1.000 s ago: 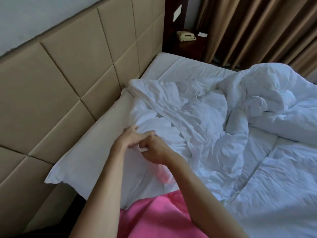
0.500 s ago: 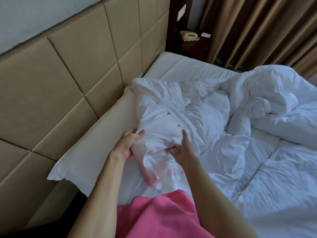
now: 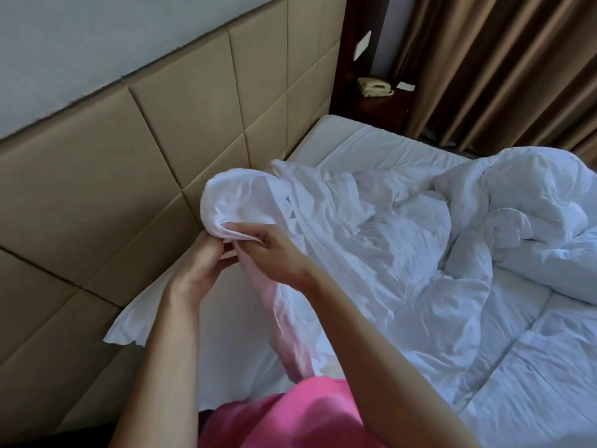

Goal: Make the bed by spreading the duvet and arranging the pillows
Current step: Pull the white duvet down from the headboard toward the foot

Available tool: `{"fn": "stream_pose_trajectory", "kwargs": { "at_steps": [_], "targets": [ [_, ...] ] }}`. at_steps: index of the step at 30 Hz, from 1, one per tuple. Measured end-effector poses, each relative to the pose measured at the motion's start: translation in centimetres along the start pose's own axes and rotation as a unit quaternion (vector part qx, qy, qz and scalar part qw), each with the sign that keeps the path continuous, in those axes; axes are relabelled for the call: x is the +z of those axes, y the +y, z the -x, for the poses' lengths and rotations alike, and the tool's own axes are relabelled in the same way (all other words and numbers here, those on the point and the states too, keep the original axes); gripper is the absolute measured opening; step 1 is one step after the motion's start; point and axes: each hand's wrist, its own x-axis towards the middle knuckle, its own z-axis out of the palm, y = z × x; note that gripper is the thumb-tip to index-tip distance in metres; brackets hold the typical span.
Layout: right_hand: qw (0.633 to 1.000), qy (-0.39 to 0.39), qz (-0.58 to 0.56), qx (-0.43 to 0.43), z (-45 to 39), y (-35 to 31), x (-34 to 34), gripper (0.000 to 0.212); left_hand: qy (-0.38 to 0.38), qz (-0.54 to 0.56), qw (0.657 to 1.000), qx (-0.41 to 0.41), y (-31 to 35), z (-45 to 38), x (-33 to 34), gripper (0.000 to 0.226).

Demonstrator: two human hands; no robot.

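Note:
A rumpled white duvet (image 3: 403, 253) covers most of the bed, bunched into a heap at the far right. Its near corner is lifted off the bed close to the headboard. My left hand (image 3: 202, 270) and my right hand (image 3: 274, 253) both pinch that raised edge of the duvet, fingers curled round the cloth, the hands almost touching. Under my arms a flat white pillow (image 3: 181, 321) lies along the headboard, its corner sticking out over the bed's edge.
The padded beige headboard (image 3: 145, 156) runs along the left. A dark nightstand with a cream telephone (image 3: 374, 87) stands at the far corner, brown curtains (image 3: 500, 66) behind it. Bare sheet (image 3: 358, 147) shows at the far head of the bed.
Both hands have come together and gathered the duvet's corner, then lifted it up off the pillow toward the headboard. My view has shifted slightly.

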Motion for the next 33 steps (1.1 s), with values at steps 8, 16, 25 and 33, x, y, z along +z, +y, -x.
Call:
{"fn": "stream_pose_trajectory", "kwargs": {
  "at_steps": [8, 16, 25, 33],
  "targets": [
    [0.979, -0.117, 0.169, 0.016, 0.1, 2.3, 1.1, 0.040, 0.102, 0.176, 0.967, -0.152, -0.5, 0.4, -2.6, 0.055],
    [0.969, -0.177, 0.104, 0.139, 1.7, 3.0, -2.5, 0.029, 0.259, 0.019, 0.957, -0.126, -2.2, 1.5, -3.3, 0.017],
    [0.969, -0.001, -0.081, 0.235, 0.9, 4.1, -1.5, 0.049, 0.003, -0.118, 0.987, -0.105, 0.1, 4.0, -2.2, 0.028],
    [0.995, -0.036, -0.053, 0.075, 1.3, 2.8, 4.2, 0.038, 0.002, -0.352, 0.930, -0.104, 1.4, 6.4, -4.5, 0.075]
  ]
}}
